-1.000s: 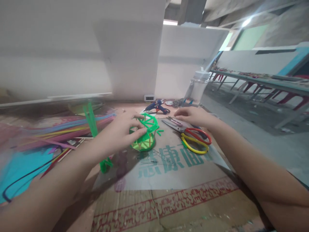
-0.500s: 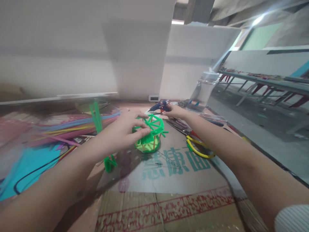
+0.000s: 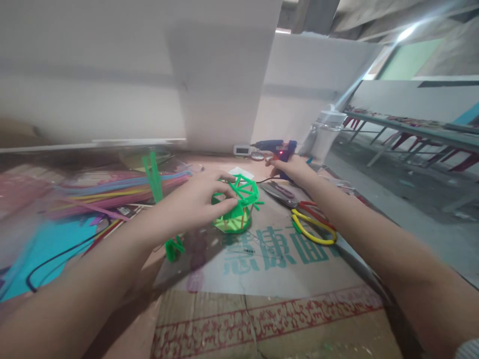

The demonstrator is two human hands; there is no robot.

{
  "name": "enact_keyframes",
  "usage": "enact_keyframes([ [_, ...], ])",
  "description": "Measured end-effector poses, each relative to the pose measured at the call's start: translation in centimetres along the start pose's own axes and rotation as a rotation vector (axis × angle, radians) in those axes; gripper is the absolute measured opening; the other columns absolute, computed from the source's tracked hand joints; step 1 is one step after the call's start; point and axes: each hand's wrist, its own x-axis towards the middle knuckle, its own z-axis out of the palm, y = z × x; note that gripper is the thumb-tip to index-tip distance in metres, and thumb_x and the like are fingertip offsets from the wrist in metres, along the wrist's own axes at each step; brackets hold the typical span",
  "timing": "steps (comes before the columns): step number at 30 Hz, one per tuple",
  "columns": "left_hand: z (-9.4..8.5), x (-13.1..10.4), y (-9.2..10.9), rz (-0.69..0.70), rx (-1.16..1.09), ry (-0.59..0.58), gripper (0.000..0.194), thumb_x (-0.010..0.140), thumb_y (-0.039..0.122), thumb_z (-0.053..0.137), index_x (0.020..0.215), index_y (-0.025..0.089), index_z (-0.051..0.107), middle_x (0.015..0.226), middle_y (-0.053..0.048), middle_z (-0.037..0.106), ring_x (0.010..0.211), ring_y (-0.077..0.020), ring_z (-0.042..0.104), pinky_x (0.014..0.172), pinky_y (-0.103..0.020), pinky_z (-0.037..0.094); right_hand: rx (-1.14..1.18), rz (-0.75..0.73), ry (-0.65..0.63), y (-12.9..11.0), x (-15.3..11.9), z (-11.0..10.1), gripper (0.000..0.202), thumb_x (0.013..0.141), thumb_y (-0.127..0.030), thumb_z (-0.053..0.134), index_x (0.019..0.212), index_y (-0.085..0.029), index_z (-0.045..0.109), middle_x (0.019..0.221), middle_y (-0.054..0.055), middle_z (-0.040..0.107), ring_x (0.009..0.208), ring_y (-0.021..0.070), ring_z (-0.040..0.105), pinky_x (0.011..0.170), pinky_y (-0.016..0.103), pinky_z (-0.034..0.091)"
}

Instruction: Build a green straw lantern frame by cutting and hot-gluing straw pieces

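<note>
My right hand (image 3: 290,167) is wrapped round the handle of a dark blue glue gun (image 3: 275,145), lifted at the back of the work surface with its nozzle pointing left. A small red light shows on the gun. My left hand (image 3: 213,197) pinches the left side of a small green frame model (image 3: 245,192). The model has a round light-green base (image 3: 234,223) and thin brown posts. Scissors with yellow and red handles (image 3: 314,229) lie right of the model, below my right forearm.
Coloured strips (image 3: 108,197) and a blue sheet (image 3: 71,249) lie at the left. Green strips (image 3: 152,177) stand beside my left forearm. Behind are a small white display (image 3: 242,150) and, farther right, a clear bottle (image 3: 325,134). Printed cardboard (image 3: 269,319) covers the front.
My right hand has raised the glue gun from the surface and moved it to the right. My left hand stays at the green model. The view has shifted slightly.
</note>
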Motion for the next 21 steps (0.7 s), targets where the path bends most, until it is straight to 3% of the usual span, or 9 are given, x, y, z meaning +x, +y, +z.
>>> enact_keyframes([
  [3,0.3,0.0,0.0,-0.011,-0.009,-0.007,0.035,0.097,0.046,0.053,0.089,0.024,0.078,0.139,-0.009,0.065,0.133,-0.031,0.056,0.112,-0.05,0.042,0.197,-0.145,-0.029,-1.5,-3.5,-1.1,0.021,0.087,-0.031,0.068,0.103,-0.017,0.071,0.112,0.012,0.078,0.085,0.021,0.076,0.086,0.034,0.059],
  [8,0.3,0.0,0.1,-0.048,-0.026,-0.027,0.035,0.099,0.048,0.051,0.095,0.024,0.077,0.144,-0.008,0.062,0.132,-0.0306,0.057,0.111,-0.047,0.044,0.271,-0.226,-0.012,-1.6,-7.9,-1.8,0.035,0.083,-0.049,0.076,0.101,-0.021,0.069,0.101,0.009,0.078,0.079,0.0226,0.073,0.083,0.041,0.06],
  [10,-0.4,-0.3,-0.3,-0.048,-0.025,-0.018,0.035,0.096,0.05,0.057,0.113,0.025,0.075,0.15,-0.009,0.058,0.138,-0.0317,0.054,0.114,-0.046,0.043,0.287,-0.207,-0.037,-1.2,-8.7,-1.9,0.038,0.082,-0.056,0.077,0.097,-0.022,0.069,0.098,0.009,0.078,0.078,0.0237,0.073,0.082,0.042,0.06],
  [11,-0.8,-0.5,-0.7,-0.047,-0.023,-0.024,0.044,0.093,0.052,0.063,0.128,0.027,0.07,0.156,-0.009,0.054,0.142,-0.0325,0.051,0.116,-0.046,0.042,0.295,-0.195,-0.056,-0.9,-8.9,-1.9,0.039,0.081,-0.058,0.077,0.094,-0.023,0.069,0.097,0.009,0.077,0.078,0.0245,0.072,0.081,0.043,0.06],
  [12,-1.3,-0.7,-1.2,-0.037,-0.016,-0.045,0.064,0.087,0.053,0.071,0.144,0.028,0.059,0.162,-0.01,0.047,0.148,-0.0338,0.045,0.118,-0.046,0.04,0.305,-0.186,-0.076,-0.7,-9.1,-2.0,0.038,0.081,-0.059,0.077,0.093,-0.023,0.069,0.096,0.009,0.077,0.078,0.025,0.072,0.081,0.043,0.059],
  [14,-2.1,-1.2,-2.4,-0.001,-0.012,-0.122,0.097,0.079,0.055,0.081,0.161,0.035,0.034,0.172,-0.006,0.03,0.156,-0.0333,0.031,0.123,-0.044,0.035,0.326,-0.185,-0.109,-0.4,-9.4,-2.0,0.034,0.083,-0.057,0.077,0.092,-0.025,0.07,0.095,0.008,0.076,0.078,0.0251,0.072,0.081,0.044,0.059],
  [16,-2.5,-1.4,-3.4,-0.002,-0.011,-0.187,0.102,0.081,0.053,0.08,0.165,0.039,0.023,0.175,-0.003,0.023,0.159,-0.0314,0.027,0.125,-0.043,0.032,0.335,-0.194,-0.132,-0.2,-9.5,-2.2,0.029,0.085,-0.054,0.077,0.091,-0.025,0.072,0.095,0.007,0.075,0.078,0.0241,0.071,0.081,0.043,0.058],
  [21,-1.0,-0.8,-3.5,-0.015,0.005,-0.213,0.103,0.079,0.046,0.081,0.165,0.035,0.025,0.176,-0.005,0.019,0.161,-0.0334,0.021,0.126,-0.045,0.031,0.305,-0.207,-0.124,-0.2,-9.6,-2.5,0.026,0.087,-0.051,0.075,0.09,-0.025,0.072,0.095,0.006,0.075,0.078,0.0223,0.07,0.081,0.04,0.057],
])
